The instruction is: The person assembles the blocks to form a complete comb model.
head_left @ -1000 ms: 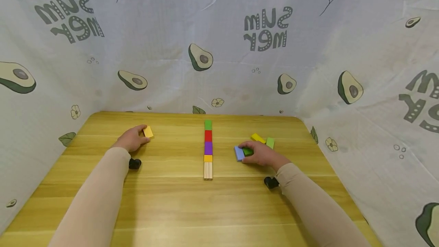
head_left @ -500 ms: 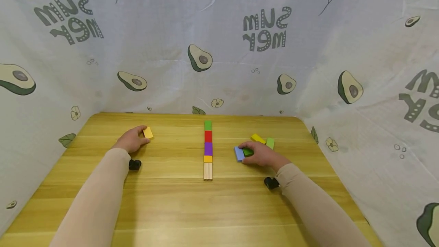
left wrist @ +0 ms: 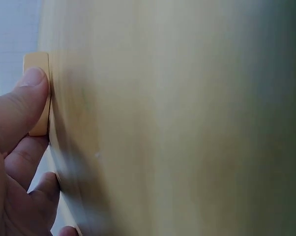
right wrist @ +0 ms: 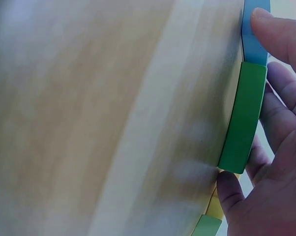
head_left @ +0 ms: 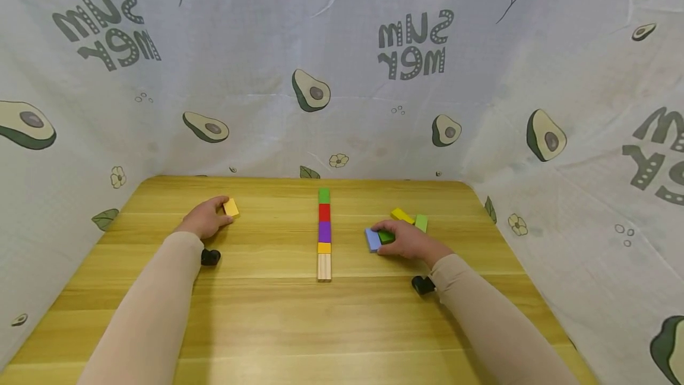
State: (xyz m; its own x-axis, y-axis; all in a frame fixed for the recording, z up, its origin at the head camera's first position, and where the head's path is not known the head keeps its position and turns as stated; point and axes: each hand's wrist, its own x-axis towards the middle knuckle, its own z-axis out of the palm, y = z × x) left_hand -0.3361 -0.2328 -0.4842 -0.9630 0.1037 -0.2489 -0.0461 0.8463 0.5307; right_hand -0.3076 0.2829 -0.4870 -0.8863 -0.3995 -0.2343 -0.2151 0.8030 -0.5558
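Note:
On the left of the table, my left hand [head_left: 203, 217] pinches a yellow-orange wooden block [head_left: 231, 207]. The thumb lies on the face of that block [left wrist: 39, 98] in the left wrist view. To the right, my right hand [head_left: 408, 240] pinches a light blue block [head_left: 372, 240] between thumb and fingers. A dark green block [right wrist: 243, 118] sits against the blue one under the palm, partly hidden in the head view. Between the hands runs a straight row of blocks: green [head_left: 324, 195], red [head_left: 324, 212], purple [head_left: 324, 232], yellow-orange [head_left: 324, 248] and plain wood [head_left: 324, 267].
Beyond the right hand lie a yellow block [head_left: 402, 215] and a light green block [head_left: 421, 223]. Black wrist cameras show below the left wrist [head_left: 211, 257] and the right wrist [head_left: 423, 284]. A printed cloth [head_left: 256, 76] stands behind and beside the wooden table [head_left: 267, 325].

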